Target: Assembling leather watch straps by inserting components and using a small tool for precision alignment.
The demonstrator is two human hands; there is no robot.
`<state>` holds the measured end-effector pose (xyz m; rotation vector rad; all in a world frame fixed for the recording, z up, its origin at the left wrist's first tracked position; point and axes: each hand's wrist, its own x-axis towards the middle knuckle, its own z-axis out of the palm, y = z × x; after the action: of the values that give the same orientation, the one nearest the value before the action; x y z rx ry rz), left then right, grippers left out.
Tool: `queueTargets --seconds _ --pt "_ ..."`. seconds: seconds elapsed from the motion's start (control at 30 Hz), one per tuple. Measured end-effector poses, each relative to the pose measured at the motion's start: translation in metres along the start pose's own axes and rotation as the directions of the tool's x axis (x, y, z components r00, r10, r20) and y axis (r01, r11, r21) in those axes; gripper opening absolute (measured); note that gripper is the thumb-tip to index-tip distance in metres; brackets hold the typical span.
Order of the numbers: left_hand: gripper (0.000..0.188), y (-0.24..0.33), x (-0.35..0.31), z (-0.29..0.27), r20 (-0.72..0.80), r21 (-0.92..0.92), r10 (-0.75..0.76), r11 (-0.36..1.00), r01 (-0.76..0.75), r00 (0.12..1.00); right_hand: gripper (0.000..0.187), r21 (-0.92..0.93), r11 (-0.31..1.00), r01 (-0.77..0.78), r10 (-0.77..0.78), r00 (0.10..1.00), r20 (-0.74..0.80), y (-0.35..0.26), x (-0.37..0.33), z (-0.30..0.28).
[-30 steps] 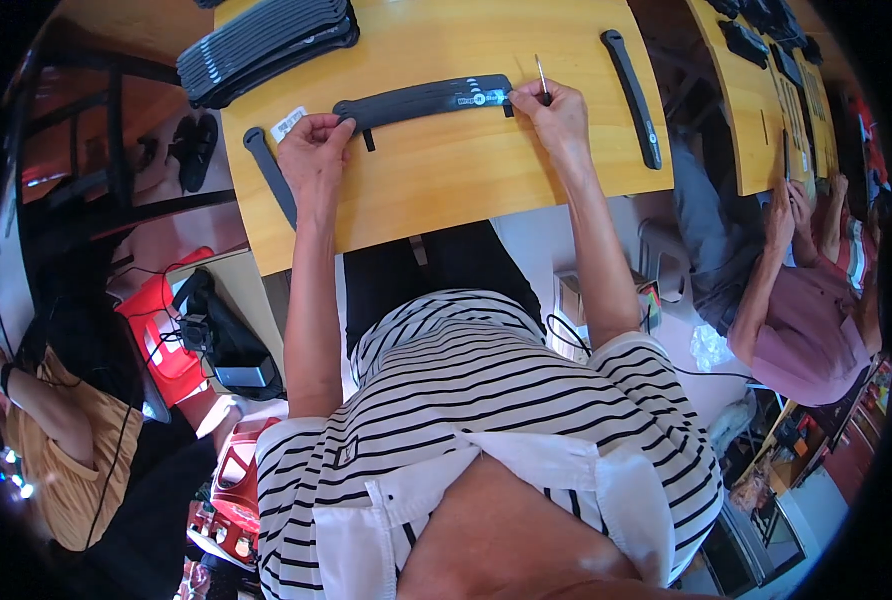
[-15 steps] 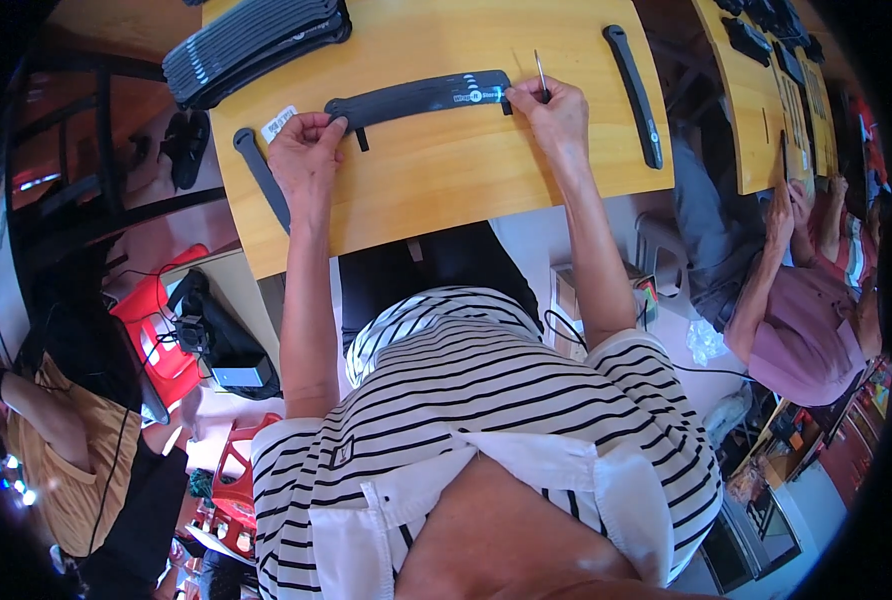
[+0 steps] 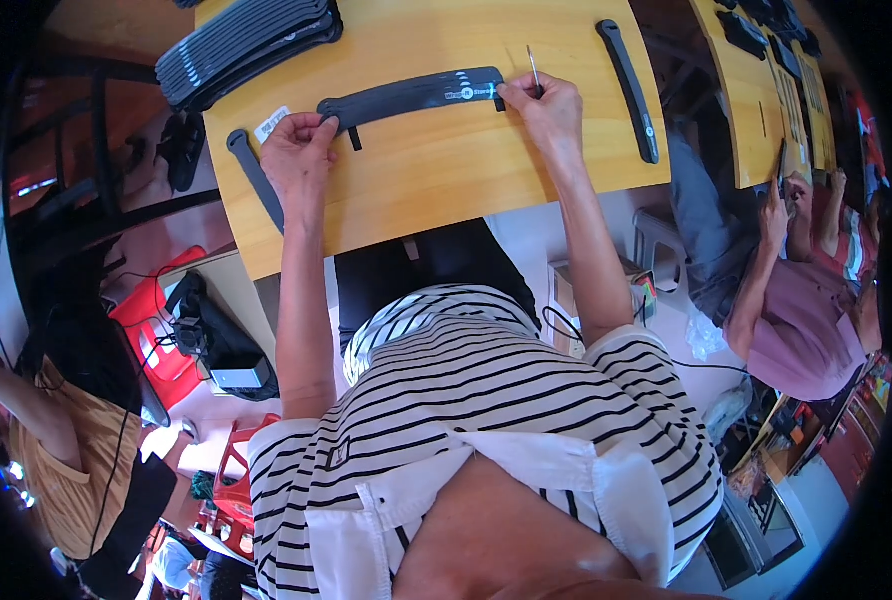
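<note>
A dark grey strap (image 3: 406, 97) with white printing near its right end lies across the wooden table in front of me; it may be several straps stacked. My left hand (image 3: 301, 155) is closed, pinching the strap's rounded left end between thumb and fingers. At its other end, my right hand (image 3: 549, 112) grips the edge with thumb and forefinger. A thin pointed metal tool (image 3: 532, 62) with a dark lower part also sticks up from my right hand. Two short black tabs show below the strap, one black tab (image 3: 356, 138) near my left hand and another near my right.
A thick stack of grey straps (image 3: 241, 50) lies at the far left of the table (image 3: 436, 190). Single straps lie at the left edge (image 3: 254, 180) and the right (image 3: 628, 95). A white label (image 3: 272, 122) sits beside my left hand. Co-workers sit at both sides.
The table and everything on it appear slightly farther left in the picture. Both hands keep their hold on the strap, with little visible change.
</note>
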<state>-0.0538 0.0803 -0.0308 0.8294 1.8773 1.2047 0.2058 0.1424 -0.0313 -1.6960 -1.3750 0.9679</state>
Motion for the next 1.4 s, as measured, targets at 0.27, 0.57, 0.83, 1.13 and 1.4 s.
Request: queueTargets --seconds 0.27,0.57,0.83,1.13,1.4 --pt "0.016 0.006 -0.002 0.001 -0.003 0.048 -0.016 0.999 0.017 1.000 0.015 -0.086 0.996 0.002 -0.002 1.000 -0.004 -0.009 -0.002 -0.003" --pt "0.017 0.001 -0.002 0.001 -0.026 0.057 0.026 0.998 -0.024 0.999 0.014 -0.111 0.994 0.002 -0.003 1.000 -0.015 -0.007 -0.002 0.000" --pt "0.017 0.000 -0.001 0.003 -0.046 0.131 0.053 0.990 -0.047 0.998 0.014 -0.077 0.997 -0.009 0.008 1.000 -0.014 -0.001 0.001 0.001" --pt "0.017 0.002 -0.002 0.004 -0.073 0.203 0.041 0.979 -0.026 0.996 0.015 -0.122 0.992 0.016 -0.021 0.999 -0.046 -0.005 0.000 0.002" --pt "0.019 -0.004 -0.005 0.011 -0.124 0.279 0.217 0.944 -0.176 0.968 0.016 -0.209 0.978 0.026 -0.041 0.997 -0.065 -0.002 0.001 0.005"
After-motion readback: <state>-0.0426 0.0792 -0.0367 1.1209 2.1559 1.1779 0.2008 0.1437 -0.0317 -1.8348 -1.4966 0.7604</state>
